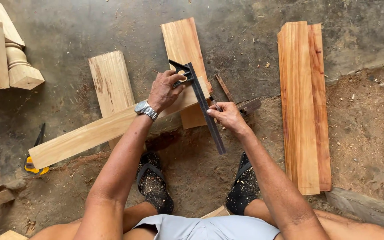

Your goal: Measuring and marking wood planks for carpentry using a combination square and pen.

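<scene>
A rough concrete floor (pixel 90 26), grey, stained and strewn with sawdust, is seen from above; toward the near and right side it gives way to dusty earth. A stack of long reddish planks (pixel 303 106), smooth and straight-grained, is laid on the right. A long pale board (pixel 85 135) is set slantwise across two shorter boards: a pale, rough-faced one (pixel 110 80) on the left and an orange-toned one (pixel 183 44) behind. A turned wooden post (pixel 18 66) with a square foot is seen at the upper left. A dark metal combination square (pixel 203 106) is laid across the end of the long board, its head pressed down by the left hand (pixel 164 91), whose fingers are curled over it; a metal wristwatch (pixel 146 110) is worn on that wrist. A thin marking tool, too small to be made out clearly, is pinched in the closed fingers of the right hand (pixel 227 116), just beside the blade. A yellow-handled tool (pixel 34 163) is left on the floor at the left.
</scene>
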